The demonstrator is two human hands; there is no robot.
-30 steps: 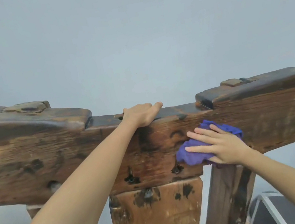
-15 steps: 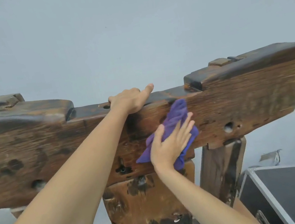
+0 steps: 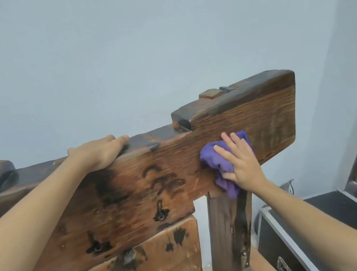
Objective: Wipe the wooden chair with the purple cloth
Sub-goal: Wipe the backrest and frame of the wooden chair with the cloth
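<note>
Wiping the wooden chair [image 3: 134, 190] top rail lengthwise.
Right hand [image 3: 242, 162], fingers spread, presses purple cloth [image 3: 215, 160] near the rail's right end; left hand [image 3: 99, 153] clamps its top edge.

One head-worn wide-angle view faces forward, close to the chair's top rail [image 3: 134, 190], seemingly level with it.

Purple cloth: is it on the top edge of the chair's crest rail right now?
No, the right hand presses the purple cloth flat against the front face of the crest rail, below its top edge.
</note>
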